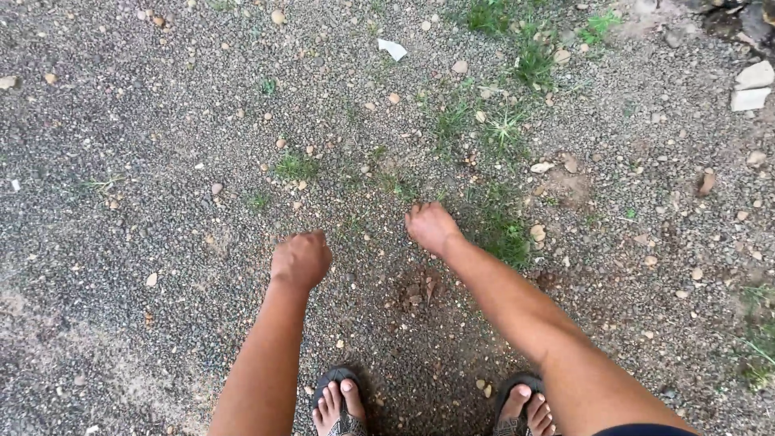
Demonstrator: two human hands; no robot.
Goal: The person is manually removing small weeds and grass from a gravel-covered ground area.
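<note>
Item 1. Left sandalled foot [339, 401]: dark flip-flop, toes showing, at the bottom edge, below and behind the left hand's curled fingers.

Item 2. Right sandalled foot [525, 404]: matching dark flip-flop, partly covered by the right forearm, well below the right hand's fingers.

Item 3. Left hand [300, 258]: bare, reaching down over the ground, fingers curled tight into a fist with the knuckles up. Nothing shows in its grasp; whether something small lies inside the fist cannot be told.

Item 4. Right hand [432, 226]: bare, a little beyond the left hand, fingers likewise folded under into a closed fist. Contents, if any, cannot be seen.

Item 5. Gravel ground [161, 202]: fine grey grit with scattered pale pebbles, lying under and all around both sets of fingers.

Item 6. Reddish-brown debris [420, 287]: small bits on the gravel, between the two fists and just nearer than the right hand's fingers.

Item 7. Grass tufts [504, 234]: green patch just to the right of the right hand's fingers; thinner sprigs run on beyond them.

Item 8. White scrap [392, 49]: a small flat piece, far beyond both sets of fingers.

Item 9. Pale flat stones [752, 85]: two, far beyond and well right of the right hand's fingers.
</note>
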